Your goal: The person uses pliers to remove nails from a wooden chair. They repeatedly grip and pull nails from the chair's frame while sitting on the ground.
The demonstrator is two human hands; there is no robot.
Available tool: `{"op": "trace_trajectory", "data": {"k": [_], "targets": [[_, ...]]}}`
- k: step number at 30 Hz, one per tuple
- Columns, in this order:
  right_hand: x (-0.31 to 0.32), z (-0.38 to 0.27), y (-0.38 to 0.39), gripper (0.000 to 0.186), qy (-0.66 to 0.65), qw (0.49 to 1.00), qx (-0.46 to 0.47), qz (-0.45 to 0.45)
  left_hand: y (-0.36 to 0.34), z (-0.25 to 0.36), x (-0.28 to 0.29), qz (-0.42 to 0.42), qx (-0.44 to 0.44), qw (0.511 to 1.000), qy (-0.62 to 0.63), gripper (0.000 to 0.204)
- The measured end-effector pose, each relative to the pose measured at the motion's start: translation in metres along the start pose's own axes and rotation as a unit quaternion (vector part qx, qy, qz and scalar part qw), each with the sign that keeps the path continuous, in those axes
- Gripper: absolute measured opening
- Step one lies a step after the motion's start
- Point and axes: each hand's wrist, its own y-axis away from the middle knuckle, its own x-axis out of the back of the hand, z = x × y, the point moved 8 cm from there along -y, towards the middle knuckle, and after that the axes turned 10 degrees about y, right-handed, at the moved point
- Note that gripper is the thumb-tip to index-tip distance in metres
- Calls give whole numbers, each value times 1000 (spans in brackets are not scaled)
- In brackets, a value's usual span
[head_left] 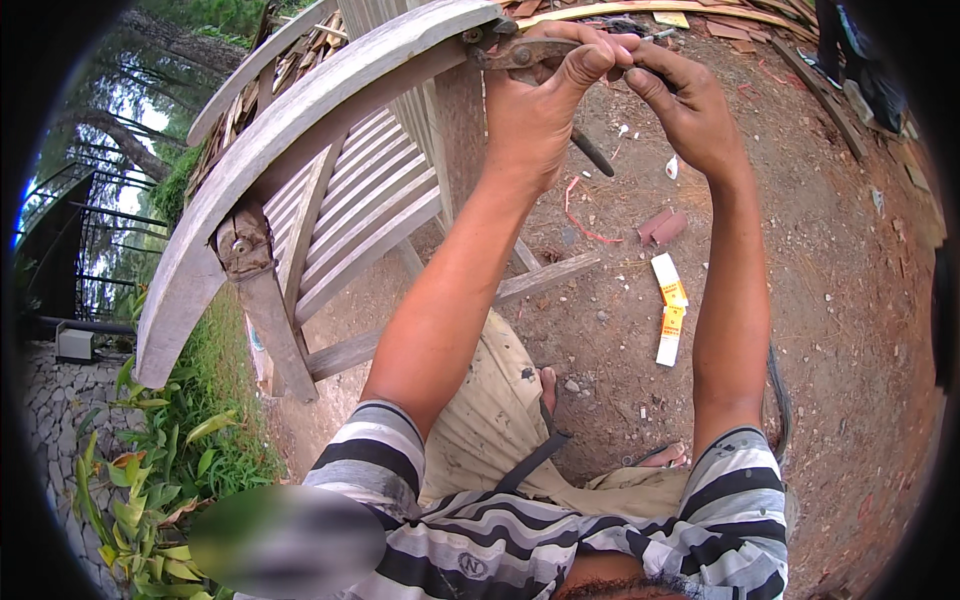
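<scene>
My left hand (545,110) is closed around rusty pincers (522,55), whose head lies against the upper end of the weathered wooden armrest (330,105). One dark handle (592,153) of the tool sticks out below the palm. Fingers bent, my right hand (690,105) meets the left thumb and fingertips. A thin, pale metal piece (657,36) shows just beyond these fingers; its kind is too small to tell. The armrest belongs to a slatted wooden chair (375,175), tilted over at the left.
On the dirt ground lie two white-and-yellow small boxes (668,308), reddish-brown rolled pieces (662,228) and a red strip (580,215). Wood scraps (735,30) and a long plank (822,100) lie at the far side. Leafy plants (150,490) grow at the lower left.
</scene>
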Motion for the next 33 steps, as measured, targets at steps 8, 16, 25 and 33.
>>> {"op": "trace_trajectory", "data": {"k": [8,16,25,33], "targets": [[-13,-7,10,31,-45,998,-4,51,5,-8,6,64,43,997,-26,25],[12,-3,-1,31,35,999,-5,-4,8,0,3,-41,135,990,27,45],[19,-17,-7,34,71,996,36,27,0,-1,3,-90,102,990,33,42],[24,0,-12,36,69,997,13,-23,-2,3,1,-65,86,994,-32,38]]}}
